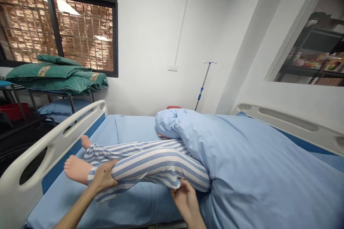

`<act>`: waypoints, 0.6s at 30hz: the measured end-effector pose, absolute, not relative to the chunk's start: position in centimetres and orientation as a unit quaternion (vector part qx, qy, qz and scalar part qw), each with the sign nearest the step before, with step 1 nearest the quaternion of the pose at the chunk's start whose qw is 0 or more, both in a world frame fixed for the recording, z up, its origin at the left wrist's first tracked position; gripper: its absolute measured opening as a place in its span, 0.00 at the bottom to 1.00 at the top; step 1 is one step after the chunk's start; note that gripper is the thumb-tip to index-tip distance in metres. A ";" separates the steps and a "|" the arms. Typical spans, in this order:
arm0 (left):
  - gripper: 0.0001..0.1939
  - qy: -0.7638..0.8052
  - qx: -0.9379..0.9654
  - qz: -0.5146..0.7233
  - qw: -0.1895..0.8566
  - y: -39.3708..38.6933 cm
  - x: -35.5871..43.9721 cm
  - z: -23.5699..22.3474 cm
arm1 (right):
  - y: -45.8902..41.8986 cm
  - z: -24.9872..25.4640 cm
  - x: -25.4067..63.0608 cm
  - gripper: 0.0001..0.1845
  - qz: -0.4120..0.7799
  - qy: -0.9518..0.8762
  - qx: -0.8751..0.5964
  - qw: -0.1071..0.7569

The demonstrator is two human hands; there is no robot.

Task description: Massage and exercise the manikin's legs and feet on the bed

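Observation:
A figure with smooth, doll-like bare feet (77,169) lies on the bed in blue-and-white striped pajama trousers (161,161). The nearer knee is slightly bent. My left hand (105,176) is wrapped round the nearer lower leg just above the ankle, over the striped cloth. Below the knee, my right hand (185,195) pinches a fold of the trouser cloth between thumb and fingers. A light blue quilt (242,161) hides the upper body and covers the thighs in part. A bit of the figure's hand (163,136) peeks out from under the quilt's edge.
The bed has a cream footboard (64,125) at left and a matching headboard (285,118) at right. A blue sheet (134,125) covers the mattress. Behind stands an IV pole (204,82). Folded green quilts (61,75) lie on a rack by the window.

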State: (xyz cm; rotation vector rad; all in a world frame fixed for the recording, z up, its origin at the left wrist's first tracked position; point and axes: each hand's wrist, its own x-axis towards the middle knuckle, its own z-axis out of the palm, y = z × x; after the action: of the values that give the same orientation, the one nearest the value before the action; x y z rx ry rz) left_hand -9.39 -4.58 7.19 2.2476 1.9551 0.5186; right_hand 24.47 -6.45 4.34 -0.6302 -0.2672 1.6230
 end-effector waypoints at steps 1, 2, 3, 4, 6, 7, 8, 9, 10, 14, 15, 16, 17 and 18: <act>0.33 0.643 0.738 0.185 0.079 -4.3 -8.4 6.4 | -6.2 4.7 24.8 0.06 0.715 -0.110 -0.273 0.634; 0.33 0.641 0.734 0.201 0.099 -4.0 -7.3 5.6 | -5.9 5.0 25.1 0.06 0.717 -0.109 -0.269 0.634; 0.33 0.635 0.731 0.219 0.120 -3.8 -6.1 4.6 | -5.7 5.2 25.4 0.05 0.718 -0.110 -0.267 0.633; 0.33 0.632 0.725 0.235 0.142 -3.5 -5.0 3.6 | -5.4 5.4 25.7 0.05 0.719 -0.115 -0.266 0.632; 0.32 0.633 0.707 0.259 0.179 -3.0 -3.1 1.5 | -5.0 5.6 26.2 0.05 0.720 -0.121 -0.270 0.627; 0.32 0.638 0.697 0.272 0.183 -2.9 -2.3 0.6 | -4.9 5.7 26.3 0.05 0.722 -0.119 -0.272 0.624; 0.31 0.643 0.688 0.284 0.183 -2.7 -1.8 -0.3 | -4.8 5.7 26.4 0.06 0.726 -0.113 -0.274 0.620; 0.31 0.645 0.681 0.295 0.181 -2.6 -1.4 -0.9 | -4.8 5.7 26.5 0.07 0.730 -0.104 -0.276 0.616; 0.31 0.646 0.676 0.305 0.179 -2.4 -1.2 -1.4 | -4.8 5.7 26.5 0.07 0.734 -0.095 -0.277 0.613; 0.31 0.634 0.686 0.305 0.185 -2.3 -1.8 -1.5 | -4.8 5.4 26.3 0.08 0.728 -0.089 -0.285 0.617; 0.30 0.633 0.693 0.293 0.181 -2.4 -2.2 -1.2 | -4.8 5.3 26.2 0.07 0.725 -0.090 -0.287 0.620; 0.29 0.633 0.701 0.278 0.175 -2.4 -2.6 -0.8 | -4.8 5.2 26.1 0.07 0.724 -0.088 -0.290 0.620; 0.29 0.636 0.707 0.261 0.166 -2.5 -3.2 -0.5 | -4.8 5.0 26.0 0.07 0.723 -0.086 -0.294 0.619; 0.29 0.640 0.711 0.245 0.155 -2.6 -3.8 -0.1 | -4.9 4.9 25.9 0.07 0.722 -0.085 -0.299 0.619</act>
State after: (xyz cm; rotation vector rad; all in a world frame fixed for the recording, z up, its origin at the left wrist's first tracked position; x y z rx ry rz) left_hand -3.82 -2.60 -0.07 2.0386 1.8347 0.7025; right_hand 25.90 -4.90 4.88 -0.6876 -0.1957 1.6605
